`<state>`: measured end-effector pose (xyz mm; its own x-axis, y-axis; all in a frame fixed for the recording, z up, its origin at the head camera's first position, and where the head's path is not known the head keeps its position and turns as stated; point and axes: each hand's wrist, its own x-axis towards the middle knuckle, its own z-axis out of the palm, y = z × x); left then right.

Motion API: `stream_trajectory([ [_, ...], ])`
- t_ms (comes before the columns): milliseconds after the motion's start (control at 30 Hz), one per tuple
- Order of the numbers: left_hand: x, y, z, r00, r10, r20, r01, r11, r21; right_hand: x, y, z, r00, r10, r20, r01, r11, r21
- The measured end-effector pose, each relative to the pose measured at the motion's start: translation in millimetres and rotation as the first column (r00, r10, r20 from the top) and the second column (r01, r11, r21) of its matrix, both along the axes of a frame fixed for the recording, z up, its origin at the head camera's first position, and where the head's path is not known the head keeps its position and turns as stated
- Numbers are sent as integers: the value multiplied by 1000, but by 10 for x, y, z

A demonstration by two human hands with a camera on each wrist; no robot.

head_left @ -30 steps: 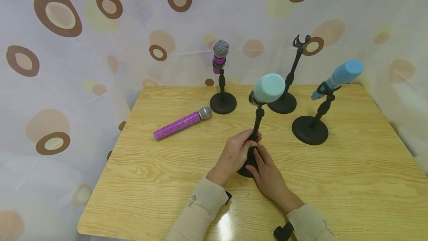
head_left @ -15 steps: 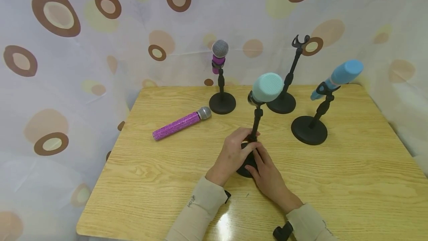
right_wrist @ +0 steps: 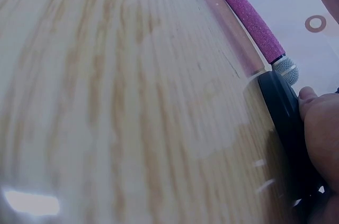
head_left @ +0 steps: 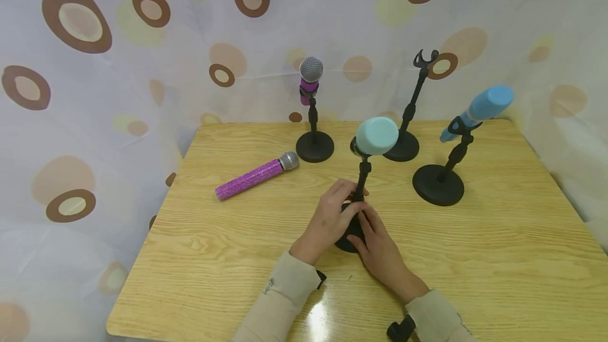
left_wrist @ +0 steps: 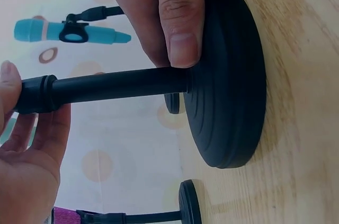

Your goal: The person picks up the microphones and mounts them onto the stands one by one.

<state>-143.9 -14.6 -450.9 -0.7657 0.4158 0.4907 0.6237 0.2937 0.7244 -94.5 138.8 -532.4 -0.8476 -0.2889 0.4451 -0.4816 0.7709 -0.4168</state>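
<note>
A mint-green microphone [head_left: 377, 135] is in the clip of a black desk microphone stand [left_wrist: 119, 86], near the middle of the table. My left hand [head_left: 326, 219] grips the collar partway up its pole; in the left wrist view its fingers [left_wrist: 50, 131] curl around that collar. Lower down, my right hand [head_left: 383, 255] holds the round base [left_wrist: 238, 81], its thumb and fingers on it close to the pole's foot. The base is flat on the tabletop. In the right wrist view the right hand [right_wrist: 323, 134] lies along the base's rim.
A glittery purple microphone [head_left: 252, 178] lies on the wooden table [head_left: 199, 268] at left. Behind are a stand with a purple microphone [head_left: 311, 73] and one with a bare clip [head_left: 424, 59]. A blue microphone [head_left: 486, 104] is in a stand at right.
The mint-green microphone and its clip have come down closer to my left hand, so the pole above the collar looks shorter. My left thumb has shifted slightly; the base stays put.
</note>
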Motion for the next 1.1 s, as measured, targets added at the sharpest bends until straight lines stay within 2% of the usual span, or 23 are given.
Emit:
stream_trajectory([
  [133, -2, -12, 11, 1000, -17, 13, 17, 1000, 13, -7, -2, 3, 1000, 3, -11, -3, 1000, -1],
  [400, 21, -39, 54, 998, -13, 68, 19, 997, -81, -34, -3, -6, 1000, 19, -17, -19, 1000, -13],
  [633, 27, -38, 58, 996, -41, 81, 44, 999, -29, -30, -1, -11, 1000, 19, -2, -19, 1000, -20],
  [967, 44, -52, 38, 997, 7, 81, -2, 998, -62, -30, 0, -20, 999, 28, -27, -28, 1000, -14],
  [1100, 45, -52, 34, 997, 0, 72, 3, 999, -37, -30, 3, -26, 1000, 21, -7, -21, 1000, -14],
])
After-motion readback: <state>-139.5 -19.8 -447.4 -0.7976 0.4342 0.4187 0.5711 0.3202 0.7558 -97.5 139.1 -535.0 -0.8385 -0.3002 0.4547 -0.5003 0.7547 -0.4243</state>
